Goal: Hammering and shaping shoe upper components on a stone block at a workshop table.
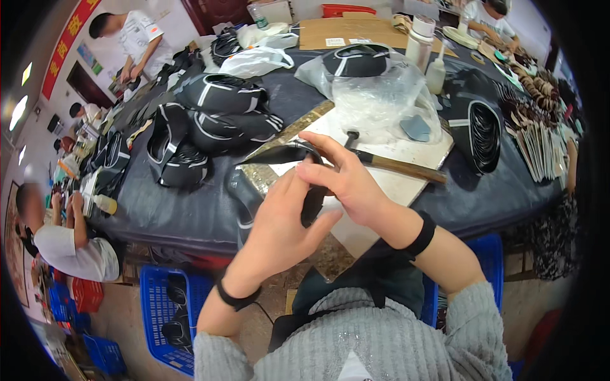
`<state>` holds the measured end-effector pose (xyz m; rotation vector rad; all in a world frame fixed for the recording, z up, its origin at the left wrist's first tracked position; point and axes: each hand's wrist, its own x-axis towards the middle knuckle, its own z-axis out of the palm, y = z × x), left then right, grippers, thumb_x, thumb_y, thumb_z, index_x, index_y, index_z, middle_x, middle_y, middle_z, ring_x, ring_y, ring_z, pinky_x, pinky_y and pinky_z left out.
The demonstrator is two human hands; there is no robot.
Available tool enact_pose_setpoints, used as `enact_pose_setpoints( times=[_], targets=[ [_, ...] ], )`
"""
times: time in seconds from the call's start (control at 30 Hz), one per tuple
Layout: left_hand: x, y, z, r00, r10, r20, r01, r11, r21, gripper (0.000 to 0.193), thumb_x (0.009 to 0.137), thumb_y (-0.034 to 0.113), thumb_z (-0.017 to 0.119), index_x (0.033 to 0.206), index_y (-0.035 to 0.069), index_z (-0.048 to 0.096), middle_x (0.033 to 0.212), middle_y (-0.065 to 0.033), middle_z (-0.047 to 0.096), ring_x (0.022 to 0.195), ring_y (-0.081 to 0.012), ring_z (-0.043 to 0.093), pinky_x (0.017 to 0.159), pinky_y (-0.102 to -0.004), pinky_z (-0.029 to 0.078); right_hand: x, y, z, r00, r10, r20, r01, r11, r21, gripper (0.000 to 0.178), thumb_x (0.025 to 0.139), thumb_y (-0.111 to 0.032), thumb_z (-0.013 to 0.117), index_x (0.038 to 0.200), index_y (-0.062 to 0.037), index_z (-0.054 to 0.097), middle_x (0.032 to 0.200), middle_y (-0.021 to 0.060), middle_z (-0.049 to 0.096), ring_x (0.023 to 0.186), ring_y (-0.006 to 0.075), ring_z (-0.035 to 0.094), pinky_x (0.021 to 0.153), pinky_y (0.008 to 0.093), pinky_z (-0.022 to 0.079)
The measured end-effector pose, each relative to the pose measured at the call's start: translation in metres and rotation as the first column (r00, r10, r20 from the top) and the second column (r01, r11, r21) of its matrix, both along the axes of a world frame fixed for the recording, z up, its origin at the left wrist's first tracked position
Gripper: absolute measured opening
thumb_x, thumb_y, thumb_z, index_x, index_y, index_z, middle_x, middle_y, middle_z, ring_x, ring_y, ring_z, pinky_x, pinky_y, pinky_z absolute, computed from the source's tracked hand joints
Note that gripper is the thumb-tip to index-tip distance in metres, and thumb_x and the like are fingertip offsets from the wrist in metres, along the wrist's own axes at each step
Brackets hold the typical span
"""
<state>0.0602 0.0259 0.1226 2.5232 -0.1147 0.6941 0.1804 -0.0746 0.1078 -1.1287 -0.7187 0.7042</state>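
Note:
Both my hands are raised over the near edge of the table, around a black curved shoe upper piece [277,154]. My right hand [348,181] pinches its upper edge between thumb and fingers. From below, my left hand [287,219] closes on the same piece, its thumb apart; part of the piece is hidden behind the fingers. Just beyond them a hammer [400,166] with a wooden handle lies on a white board [375,209]. Another black piece with a pale edge [243,197] lies left of my left hand.
Stacks of black shoe uppers [222,95] stand at the left; another stack [484,136] is at the right. Behind the board are a clear plastic bag [381,95], a white bottle [420,44] and a squeeze bottle [436,75]. A blue basket [152,311] stands below. Several people work nearby.

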Motion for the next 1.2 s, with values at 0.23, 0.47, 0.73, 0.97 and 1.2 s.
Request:
enact_pose_setpoints(
  times=[0.23, 0.47, 0.73, 0.97, 1.2],
  targets=[
    [-0.013, 0.019, 0.054, 0.997, 0.067, 0.045, -0.061, 0.992, -0.109, 0.056, 0.081, 0.012, 0.070, 0.131, -0.003, 0.051, 0.128, -0.0129, 0.057, 0.117, -0.0200, 0.054, 0.094, -0.0329, 0.043, 0.030, -0.024, 0.008, 0.996, -0.087, -0.020, 0.071, 0.905, -0.420, 0.030, 0.090, -0.036, 0.055, 0.094, -0.0079, 0.065, 0.070, -0.0027, 0.060, 0.057, 0.0055, 0.052, 0.043, 0.0230, 0.033],
    [0.026, 0.064, 0.037, 0.859, -0.218, -0.464, -0.030, 0.883, -0.469, 0.023, 0.089, 0.014, 0.065, 0.100, -0.006, 0.065, 0.078, 0.0041, 0.061, 0.069, -0.0021, 0.049, 0.059, -0.0221, 0.042, 0.049, -0.027, 0.019, 0.940, 0.309, -0.145, -0.340, 0.886, -0.316, 0.028, 0.090, -0.034, 0.057, 0.099, -0.0089, 0.064, 0.076, 0.0004, 0.066, 0.061, 0.0083, 0.062, 0.046, 0.0250, 0.047],
    [0.058, 0.044, 0.048, 0.820, -0.352, -0.451, -0.155, 0.622, -0.767, 0.024, 0.093, 0.016, 0.059, 0.096, -0.005, 0.069, 0.086, -0.0063, 0.071, 0.073, -0.0074, 0.064, 0.067, -0.0210, 0.049, 0.067, -0.046, 0.008, 0.752, 0.506, -0.422, -0.502, 0.855, 0.131, 0.040, 0.092, -0.023, 0.050, 0.115, 0.0093, 0.057, 0.105, 0.0200, 0.068, 0.091, 0.0311, 0.069, 0.084, 0.0362, 0.055],
    [0.072, 0.035, 0.047, 0.806, -0.392, -0.443, -0.114, 0.632, -0.766, 0.026, 0.094, 0.017, 0.057, 0.094, -0.006, 0.069, 0.086, -0.0068, 0.071, 0.071, -0.0078, 0.064, 0.065, -0.0219, 0.050, 0.078, -0.061, -0.003, 0.841, 0.337, -0.423, -0.296, 0.942, 0.160, 0.033, 0.096, -0.027, 0.052, 0.112, 0.0006, 0.060, 0.101, 0.0118, 0.070, 0.084, 0.0199, 0.069, 0.081, 0.0307, 0.055],
    [0.111, 0.000, 0.063, 0.777, -0.403, -0.483, 0.077, 0.823, -0.562, 0.026, 0.096, 0.015, 0.053, 0.094, -0.006, 0.068, 0.079, 0.0020, 0.065, 0.071, -0.0029, 0.054, 0.064, -0.0220, 0.046, 0.098, -0.096, 0.011, 0.858, 0.371, -0.354, -0.357, 0.928, 0.108, 0.066, 0.095, -0.060, 0.039, 0.129, -0.0039, 0.048, 0.108, 0.0136, 0.064, 0.088, 0.0261, 0.068, 0.061, 0.0361, 0.060]
  ],
)
